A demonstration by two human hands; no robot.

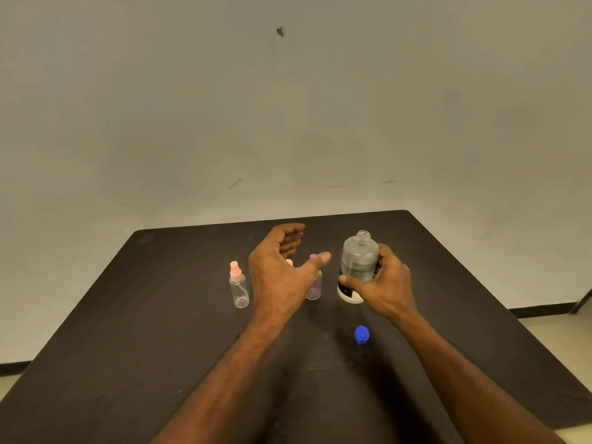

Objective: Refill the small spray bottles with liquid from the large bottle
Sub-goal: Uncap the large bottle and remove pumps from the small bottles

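Note:
The large clear bottle [358, 265] stands upright on the dark table [160, 315] with its neck uncapped; my right hand [382, 282] grips its lower body from the right. Its blue cap [361, 334] lies on the table in front of it. My left hand [282, 270] hovers open, fingers loosely curved and thumb stretched right, above the small bottles and holds nothing. A small clear spray bottle with a pink top [238, 285] stands left of that hand. A purple-topped small bottle [315, 285] and another pink top [289, 262] are partly hidden behind it.
The table's far edge runs just behind the bottles, with a plain wall [288, 107] beyond. A pale floor [551, 328] shows past the table's right edge. Both forearms stretch over the table's near half.

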